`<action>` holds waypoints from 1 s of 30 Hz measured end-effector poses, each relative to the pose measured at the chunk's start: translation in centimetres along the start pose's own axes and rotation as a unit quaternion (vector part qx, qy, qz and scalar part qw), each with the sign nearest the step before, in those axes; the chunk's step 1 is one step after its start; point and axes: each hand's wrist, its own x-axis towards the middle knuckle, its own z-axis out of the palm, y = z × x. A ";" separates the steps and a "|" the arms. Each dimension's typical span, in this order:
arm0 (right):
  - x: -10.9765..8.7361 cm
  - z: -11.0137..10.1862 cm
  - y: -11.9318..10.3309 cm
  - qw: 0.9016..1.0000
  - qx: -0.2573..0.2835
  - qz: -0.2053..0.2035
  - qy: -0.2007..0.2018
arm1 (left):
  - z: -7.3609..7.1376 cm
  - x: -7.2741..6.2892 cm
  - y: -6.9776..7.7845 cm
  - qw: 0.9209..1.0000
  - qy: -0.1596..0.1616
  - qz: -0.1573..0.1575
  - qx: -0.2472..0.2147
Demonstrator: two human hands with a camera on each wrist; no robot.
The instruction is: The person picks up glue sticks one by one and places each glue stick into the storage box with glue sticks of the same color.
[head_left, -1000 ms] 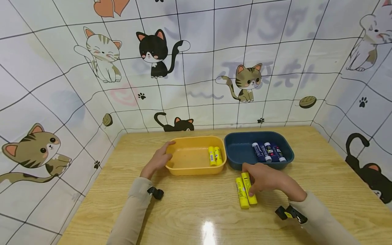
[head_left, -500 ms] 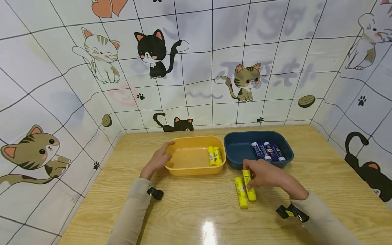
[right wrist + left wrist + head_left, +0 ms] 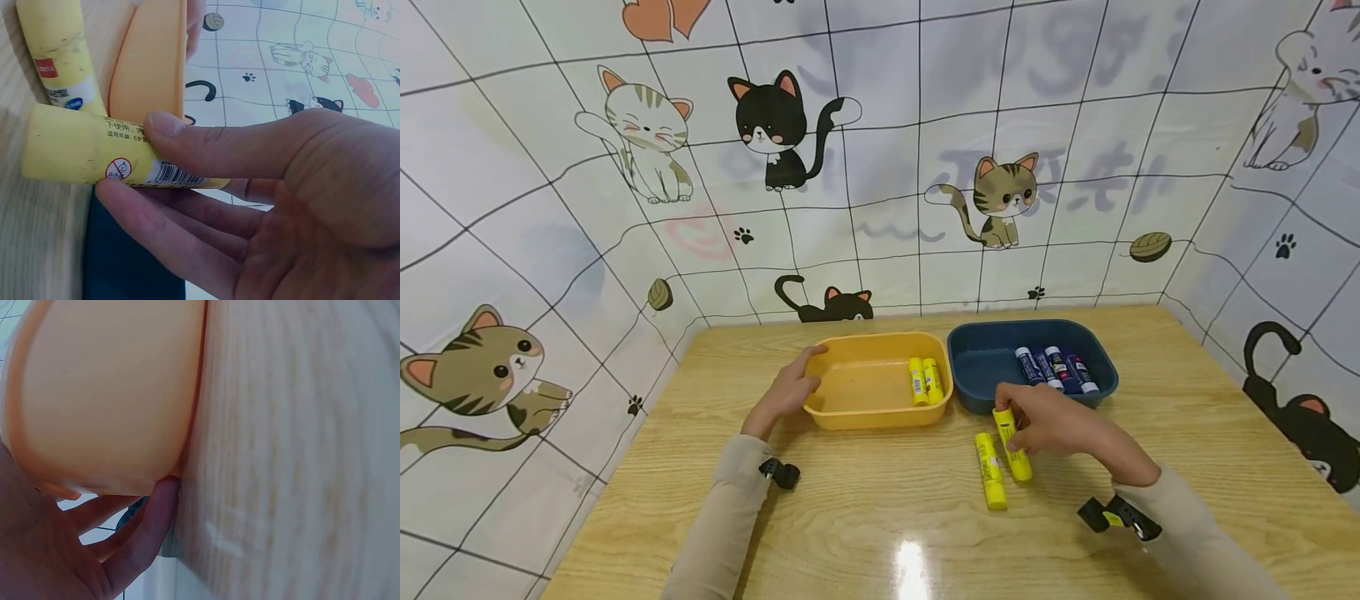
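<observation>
My right hand [image 3: 1052,421] pinches a yellow glue stick [image 3: 81,145] between thumb and fingers, in front of the dark blue bin. The same glue stick [image 3: 1013,454] tilts slightly in the head view. A second yellow glue stick [image 3: 991,471] lies on the table just left of it. My left hand [image 3: 785,393] touches the left end of the yellow bin [image 3: 865,421]. In the left wrist view its fingers [image 3: 159,506] rest fairly straight against the bin's outer wall; its thumb is hidden there. Two yellow glue sticks [image 3: 925,382] lie inside that bin, at its right end.
The dark blue bin [image 3: 985,332] stands against the yellow bin's right side. Several dark blue glue sticks [image 3: 1058,371] with white ends lie in its right half. Behind the wooden table [image 3: 850,517] hangs a cat-printed sheet [image 3: 880,167], which also covers both sides.
My right hand has drawn its glue stick away from the other one, a little up and back toward the dark blue bin. The left hand stays at the yellow bin.
</observation>
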 end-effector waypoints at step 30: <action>-1.0 -3.2 0.9 0.995 0.050 -0.057 0.071 | -0.1 0.0 0.0 1.000 0.006 -0.003 0.004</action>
